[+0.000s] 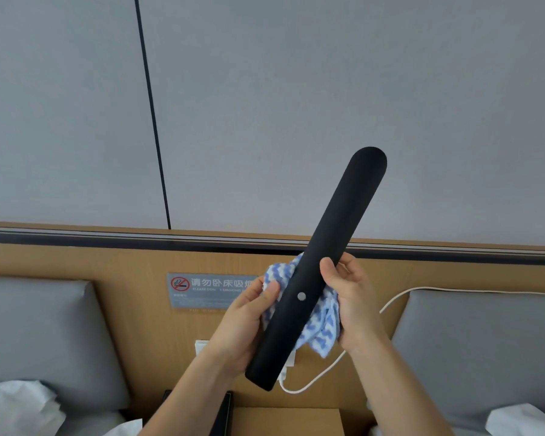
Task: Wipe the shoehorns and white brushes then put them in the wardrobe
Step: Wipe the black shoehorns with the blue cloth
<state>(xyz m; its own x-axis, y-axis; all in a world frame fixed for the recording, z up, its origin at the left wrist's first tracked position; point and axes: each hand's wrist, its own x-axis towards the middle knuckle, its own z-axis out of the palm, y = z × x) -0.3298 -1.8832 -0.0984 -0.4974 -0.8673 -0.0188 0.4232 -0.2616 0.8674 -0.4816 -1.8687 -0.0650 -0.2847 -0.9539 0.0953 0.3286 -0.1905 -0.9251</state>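
while both hands are raised in the lower middle of the frame, the black shoehorn (323,256) sits between them, held up in front of the wall and resting on nothing. its long axis runs diagonally, from a blunt end at lower centre up to a rounded tip toward the upper right, with a small silver stud partway along. the left hand (239,322) curls round the lower stretch from the left, its thumb pressing the cloth (320,332) near the shoehorn's edge. the right hand (351,297) grips the same blue-and-white cloth from the right, thumb laid on the shoehorn's face just above the stud, fingers curled behind. the cloth is bunched behind the shoehorn and shows on both sides of it.

by the look of it the wipe is under way. the long upper part is bare of cloth, and the right hand is nearer to it, so a stroke would run up and to the right along the axis.

counted: one shoehorn, one cloth. no white brush and no wardrobe are in view. behind, a wooden panel (107,265) carries one no-smoking sign (183,284), and one white cable (390,302) trails across it.
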